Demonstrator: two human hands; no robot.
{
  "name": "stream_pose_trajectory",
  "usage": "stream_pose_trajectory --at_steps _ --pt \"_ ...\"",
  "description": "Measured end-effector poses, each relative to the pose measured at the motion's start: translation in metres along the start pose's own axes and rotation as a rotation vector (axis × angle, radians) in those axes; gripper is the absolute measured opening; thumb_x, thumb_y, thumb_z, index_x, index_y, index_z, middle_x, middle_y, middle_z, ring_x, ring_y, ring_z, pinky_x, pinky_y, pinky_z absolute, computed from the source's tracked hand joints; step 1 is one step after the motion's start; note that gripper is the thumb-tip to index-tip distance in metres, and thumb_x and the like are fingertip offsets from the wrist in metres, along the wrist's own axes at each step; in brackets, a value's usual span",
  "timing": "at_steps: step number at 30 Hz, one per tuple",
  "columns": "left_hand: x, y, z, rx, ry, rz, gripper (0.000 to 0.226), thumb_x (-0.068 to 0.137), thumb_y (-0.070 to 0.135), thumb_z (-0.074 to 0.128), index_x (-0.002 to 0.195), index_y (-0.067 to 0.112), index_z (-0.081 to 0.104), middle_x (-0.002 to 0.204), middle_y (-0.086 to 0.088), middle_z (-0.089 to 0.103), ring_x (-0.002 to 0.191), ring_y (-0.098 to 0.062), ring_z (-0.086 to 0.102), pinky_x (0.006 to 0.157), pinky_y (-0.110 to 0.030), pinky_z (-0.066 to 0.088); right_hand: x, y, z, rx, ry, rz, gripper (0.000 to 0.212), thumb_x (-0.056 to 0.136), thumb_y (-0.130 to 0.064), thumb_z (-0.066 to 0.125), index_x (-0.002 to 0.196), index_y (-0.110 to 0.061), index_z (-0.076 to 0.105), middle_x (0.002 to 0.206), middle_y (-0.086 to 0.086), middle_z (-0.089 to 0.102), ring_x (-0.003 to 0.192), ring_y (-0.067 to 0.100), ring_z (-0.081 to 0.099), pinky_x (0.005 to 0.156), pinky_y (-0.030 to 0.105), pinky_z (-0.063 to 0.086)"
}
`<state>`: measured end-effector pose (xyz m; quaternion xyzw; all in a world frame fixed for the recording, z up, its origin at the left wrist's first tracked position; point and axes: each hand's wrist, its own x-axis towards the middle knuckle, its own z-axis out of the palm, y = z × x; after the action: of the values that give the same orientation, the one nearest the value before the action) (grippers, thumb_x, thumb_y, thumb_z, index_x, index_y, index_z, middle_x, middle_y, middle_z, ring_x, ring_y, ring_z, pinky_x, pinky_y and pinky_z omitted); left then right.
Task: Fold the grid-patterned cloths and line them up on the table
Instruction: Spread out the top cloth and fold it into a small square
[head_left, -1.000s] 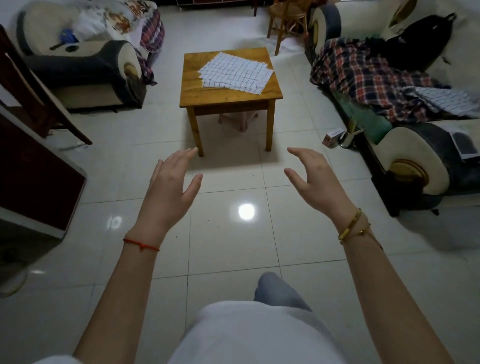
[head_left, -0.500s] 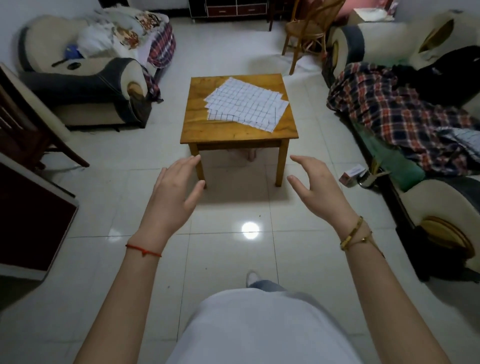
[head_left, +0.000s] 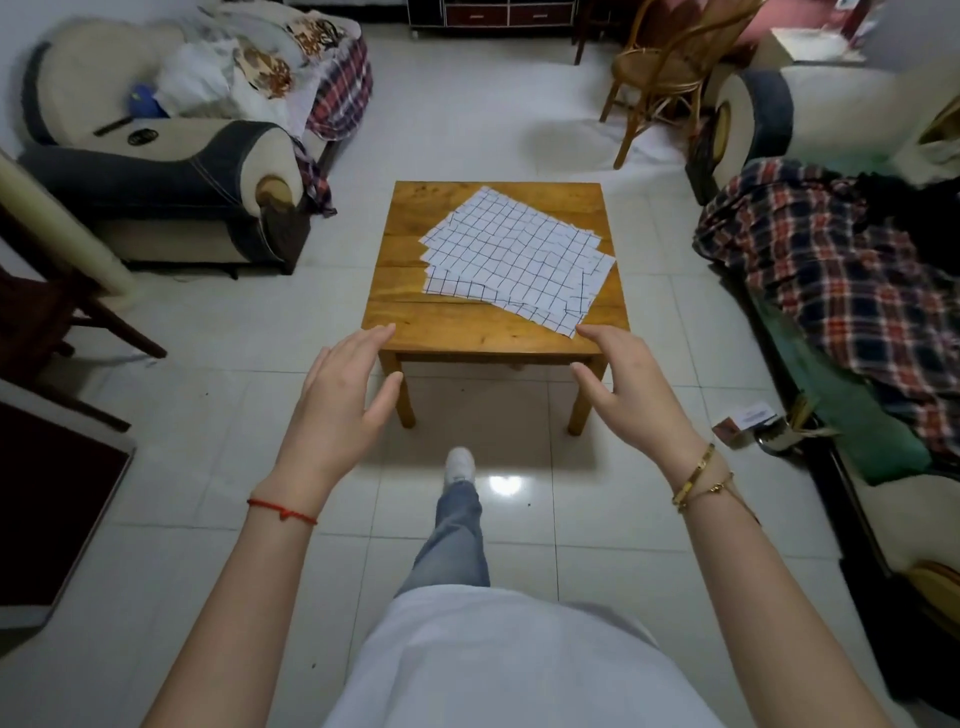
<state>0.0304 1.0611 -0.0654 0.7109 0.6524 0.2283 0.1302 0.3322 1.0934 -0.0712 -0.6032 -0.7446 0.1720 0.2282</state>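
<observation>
Several white cloths with a dark grid pattern (head_left: 517, 257) lie flat and unfolded in a loose fanned stack on a small square wooden table (head_left: 467, 332) ahead of me. My left hand (head_left: 343, 405) hovers in the air before the table's near left corner, fingers relaxed and slightly spread, holding nothing. My right hand (head_left: 628, 387) hovers before the near right corner, fingers loosely curved, also holding nothing. Neither hand touches the table or the cloths.
A cream and dark armchair (head_left: 156, 171) piled with laundry stands at the left. A sofa with a plaid blanket (head_left: 841, 280) runs along the right. A rattan chair (head_left: 660, 78) is behind the table. A small box (head_left: 748, 421) lies on the tiled floor.
I have walked toward the table, which now looks larger and nearer. Both hands stay raised and empty, now level with the table's front edge. One foot steps forward.
</observation>
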Motion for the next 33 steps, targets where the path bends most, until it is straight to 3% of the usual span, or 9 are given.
stream_pose_trajectory --at_steps 10,15,26,33 --pt "0.242 -0.05 0.036 -0.027 0.032 0.129 0.044 0.096 0.021 0.055 0.139 0.019 0.046 0.137 -0.001 0.053 0.127 -0.016 0.047 0.109 -0.045 0.04 0.219 0.042 0.043 0.054 0.007 0.078 0.045 0.095 -0.032 0.051 0.138 -0.018 0.044 0.137 -0.003 0.049 0.13 0.011 0.039 0.106 0.023 0.029" --pt "0.34 -0.072 0.049 -0.013 0.012 0.103 0.042 0.096 0.022 0.054 0.137 0.021 0.047 0.136 0.001 0.054 0.126 -0.015 0.048 0.109 -0.039 0.04 0.312 0.052 0.056 0.064 0.003 0.092 0.043 0.096 -0.032 0.05 0.137 -0.019 0.043 0.138 -0.004 0.048 0.13 0.01 0.038 0.107 0.025 0.03" --pt "0.458 -0.125 0.1 0.008 -0.076 -0.02 0.041 0.094 0.02 0.057 0.135 0.02 0.05 0.132 -0.001 0.057 0.123 -0.019 0.05 0.106 -0.04 0.04 0.437 0.091 0.1 0.053 -0.06 0.083 0.04 0.096 -0.032 0.051 0.132 -0.016 0.048 0.131 -0.001 0.052 0.126 0.014 0.042 0.108 0.032 0.035" --pt "0.509 -0.174 0.161 0.026 -0.171 -0.109 0.042 0.093 0.018 0.059 0.134 0.018 0.051 0.131 -0.002 0.057 0.123 -0.021 0.05 0.105 -0.041 0.041 0.516 0.113 0.174 0.02 -0.15 0.095 0.039 0.092 -0.034 0.057 0.126 -0.014 0.054 0.121 0.001 0.057 0.115 0.018 0.047 0.099 0.028 0.036"
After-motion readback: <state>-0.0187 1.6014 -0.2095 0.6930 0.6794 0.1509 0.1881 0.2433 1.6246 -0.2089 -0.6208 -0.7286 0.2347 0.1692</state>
